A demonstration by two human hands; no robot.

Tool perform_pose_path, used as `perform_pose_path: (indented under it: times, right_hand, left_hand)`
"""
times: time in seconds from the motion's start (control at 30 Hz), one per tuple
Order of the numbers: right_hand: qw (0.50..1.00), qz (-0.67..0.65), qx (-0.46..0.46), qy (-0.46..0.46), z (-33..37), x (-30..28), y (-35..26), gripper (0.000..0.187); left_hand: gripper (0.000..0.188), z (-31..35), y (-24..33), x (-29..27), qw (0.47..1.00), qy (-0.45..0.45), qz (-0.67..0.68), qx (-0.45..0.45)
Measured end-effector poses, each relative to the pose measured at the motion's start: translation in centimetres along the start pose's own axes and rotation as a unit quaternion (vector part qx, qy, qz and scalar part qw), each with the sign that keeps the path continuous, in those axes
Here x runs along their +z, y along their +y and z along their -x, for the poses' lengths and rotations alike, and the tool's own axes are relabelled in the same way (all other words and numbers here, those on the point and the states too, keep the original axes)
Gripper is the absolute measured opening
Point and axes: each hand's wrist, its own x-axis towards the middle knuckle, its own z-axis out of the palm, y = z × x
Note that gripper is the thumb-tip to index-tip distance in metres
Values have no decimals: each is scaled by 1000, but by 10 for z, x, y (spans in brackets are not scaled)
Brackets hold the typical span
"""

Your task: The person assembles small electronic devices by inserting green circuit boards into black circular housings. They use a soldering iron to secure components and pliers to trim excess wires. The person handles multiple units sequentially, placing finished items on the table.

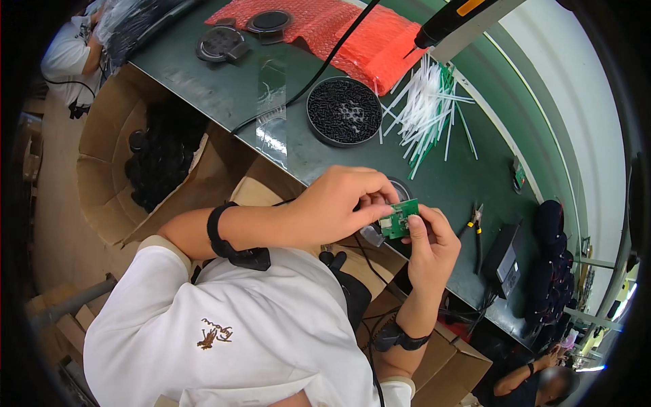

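Observation:
A small green circuit board (405, 216) is held up over the near edge of the bench, between my two hands. My left hand (346, 203) is closed, its thumb and fingertips pinching the board's left side. With thumb and bent fingers, my right hand (434, 244) grips the board's right side. Small components show on the board's upper face. Partly hidden behind the hands is a round dark part (401, 188) on the bench. A clear plastic piece (372, 235) shows just below my left fingers.
A round dish (313, 125) of small black pieces and a pile of white and green strips (427, 112) lie beyond my hands. Red bubble wrap (325, 30), a hanging electric screwdriver (451, 24), cutters (477, 227) and a black box with a display (505, 261) surround them. A cardboard box (102, 156) stands left.

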Motion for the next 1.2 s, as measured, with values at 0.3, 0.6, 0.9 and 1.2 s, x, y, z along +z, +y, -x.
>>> perform_pose_path:
  times: [0.3, 0.6, 0.9, 1.2]
  right_hand:
    - [996, -62, 57, 14, -6, -2, 4, 34]
    - [995, 99, 10, -22, -7, -2, 12, 30]
    - [945, 286, -158, 1, 2, 7, -1, 46]
    - [975, 144, -162, 59, 2, 14, 12, 32]
  left_hand:
    - [49, 4, -6, -9, 997, 3, -78, 18]
    - [73, 17, -20, 0, 953, -24, -259, 153]
    - [62, 15, -22, -3, 955, -24, -250, 158]
    - [39, -6, -10, 2, 972, 34, -155, 175]
